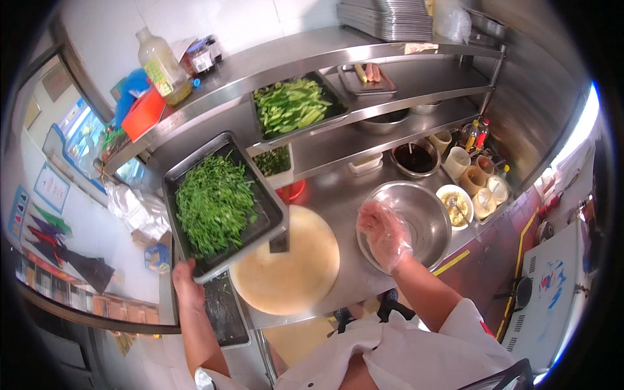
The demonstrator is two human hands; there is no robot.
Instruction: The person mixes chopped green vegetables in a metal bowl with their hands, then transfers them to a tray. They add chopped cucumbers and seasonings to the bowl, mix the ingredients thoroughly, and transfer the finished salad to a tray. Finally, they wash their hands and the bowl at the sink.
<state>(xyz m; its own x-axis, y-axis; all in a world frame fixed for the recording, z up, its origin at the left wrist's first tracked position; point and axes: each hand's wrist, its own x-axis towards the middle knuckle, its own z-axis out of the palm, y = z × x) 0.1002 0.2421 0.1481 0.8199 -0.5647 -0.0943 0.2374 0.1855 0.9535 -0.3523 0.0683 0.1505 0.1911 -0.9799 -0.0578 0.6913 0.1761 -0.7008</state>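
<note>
My left hand [187, 283] grips the near left corner of a dark metal tray [267, 207], which is tilted and holds a heap of chopped leafy greens [214, 207]. The tray hangs partly over a round cutting board [292, 278] with a cleaver-like dark blade [279, 243] on it. My right hand [385, 234], in a clear plastic glove, is over the left side of a large steel bowl [429, 229]; its fingers are curled, and whether they hold anything cannot be seen.
Another dark tray [226, 312] lies left of the board. A bowl of dark sauce [415, 158], a white bowl of minced paste [456, 207] and several seasoning containers [473, 180] stand at the right. Shelves above carry a tray of sliced green vegetables [292, 105] and a small tray [368, 87].
</note>
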